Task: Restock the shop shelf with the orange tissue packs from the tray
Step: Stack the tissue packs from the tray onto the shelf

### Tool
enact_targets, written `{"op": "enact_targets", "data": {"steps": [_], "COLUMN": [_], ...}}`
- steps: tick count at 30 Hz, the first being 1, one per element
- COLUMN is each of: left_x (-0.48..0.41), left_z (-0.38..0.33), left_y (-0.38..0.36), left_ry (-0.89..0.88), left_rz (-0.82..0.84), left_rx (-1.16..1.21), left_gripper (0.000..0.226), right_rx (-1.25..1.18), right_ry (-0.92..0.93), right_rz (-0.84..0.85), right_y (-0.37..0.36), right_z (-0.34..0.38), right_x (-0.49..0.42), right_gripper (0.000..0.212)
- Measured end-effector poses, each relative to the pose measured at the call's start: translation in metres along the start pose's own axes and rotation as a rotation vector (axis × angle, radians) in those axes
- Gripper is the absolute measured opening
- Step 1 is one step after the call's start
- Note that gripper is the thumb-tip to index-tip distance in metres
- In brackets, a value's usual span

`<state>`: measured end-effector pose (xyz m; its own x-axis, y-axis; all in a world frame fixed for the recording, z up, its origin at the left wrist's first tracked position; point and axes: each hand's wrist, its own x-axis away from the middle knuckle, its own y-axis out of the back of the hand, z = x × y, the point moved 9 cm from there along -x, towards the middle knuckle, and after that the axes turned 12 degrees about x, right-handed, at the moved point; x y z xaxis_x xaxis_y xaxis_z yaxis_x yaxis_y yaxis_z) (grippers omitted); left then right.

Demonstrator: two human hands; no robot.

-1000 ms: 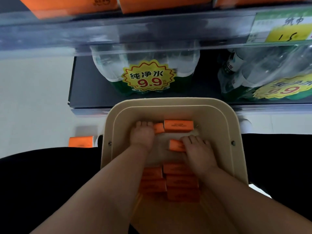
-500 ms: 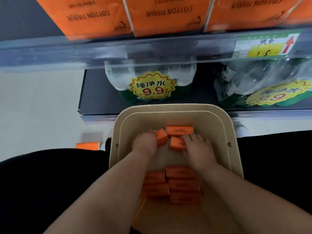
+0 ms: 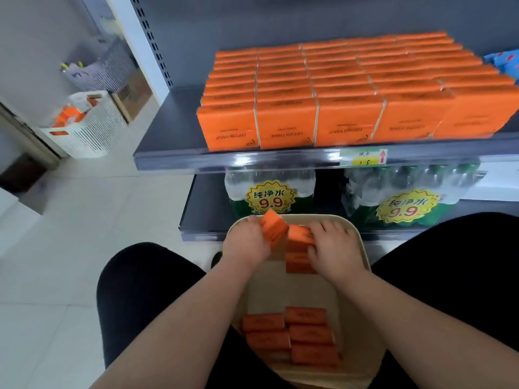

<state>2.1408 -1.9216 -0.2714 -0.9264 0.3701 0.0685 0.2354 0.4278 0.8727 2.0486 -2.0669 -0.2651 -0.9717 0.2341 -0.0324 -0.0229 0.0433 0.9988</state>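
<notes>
left hand (image 3: 244, 244): I'm pinching one small orange film-wrapped tissue pack (image 3: 273, 227) by its end, fingers curled round it. It's tilting up, clear of the tray's far end.
right hand (image 3: 335, 248): I'm gripping a second orange pack (image 3: 302, 235), fingers curled over its top. It's sitting just beside the first one.
tray: the beige rounded plastic tray (image 3: 362, 248) is resting on my lap, just in front of the lower shelf.
stock remaining: a flat cluster of orange packs (image 3: 297, 335) is lying at the near end, and a few more (image 3: 299, 262) are stacked under my right hand.
target: the dark grey metal shelf (image 3: 168, 130) is carrying standing rows of matching orange packs (image 3: 286, 122). Its left end is looking bare.
below: shrink-wrapped water bottles (image 3: 269, 192) with yellow price stickers are sitting on the lower shelf.
handling (judgement): I'm expecting the packs to be light, soft and easy to crush, with slick film. I'm taking them across the narrow sides with light pressure, not squeezing the faces.
hidden: my fingertips are mostly sitting behind the packs. I can't count the stack under my right hand. Print on the tray packs is blurring out. The shelf's right end is running out of frame.
</notes>
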Motion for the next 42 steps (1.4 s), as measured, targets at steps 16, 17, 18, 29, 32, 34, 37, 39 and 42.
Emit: {"op": "enact_targets", "data": {"steps": [16,17,18,29,32,34,37,39,42], "left_x": [0.015,0.011,0.006,-0.099,-0.14,-0.167,-0.207,-0.236,-0.276], "left_z": [-0.068,-0.067,-0.063,0.021,0.038,0.044,0.052,0.055,0.054], "left_y": [0.22,0.23,0.24,0.31,0.308,0.301,0.281,0.27,0.264], "left_ry": [-0.143,-0.137,-0.129,0.105,0.16,0.17,0.179,0.192,0.207], "left_rz": [-0.456,-0.48,-0.506,-0.606,-0.53,-0.476,-0.4,-0.364,-0.343], "left_rx": [0.286,0.274,0.254,0.086,-0.003,-0.053,-0.109,-0.171,-0.244], "left_gripper": [0.023,0.024,0.024,0.025,0.027,0.029,0.034,0.038,0.045], "right_rx": [0.001,0.004,0.008,0.075,0.121,0.153,0.189,0.197,0.193], "right_ry": [0.054,0.061,0.067,0.093,0.086,0.086,0.096,0.114,0.148], "right_rz": [-0.594,-0.613,-0.623,-0.506,-0.469,-0.459,-0.472,-0.481,-0.497], "right_y": [0.23,0.24,0.248,0.27,0.267,0.263,0.257,0.254,0.256], "right_z": [0.015,0.016,0.018,0.043,0.052,0.057,0.057,0.056,0.05], "right_x": [-0.033,-0.04,-0.047,-0.182,-0.226,-0.252,-0.286,-0.305,-0.324], "right_gripper": [0.041,0.041,0.042,0.047,0.046,0.045,0.046,0.046,0.046]}}
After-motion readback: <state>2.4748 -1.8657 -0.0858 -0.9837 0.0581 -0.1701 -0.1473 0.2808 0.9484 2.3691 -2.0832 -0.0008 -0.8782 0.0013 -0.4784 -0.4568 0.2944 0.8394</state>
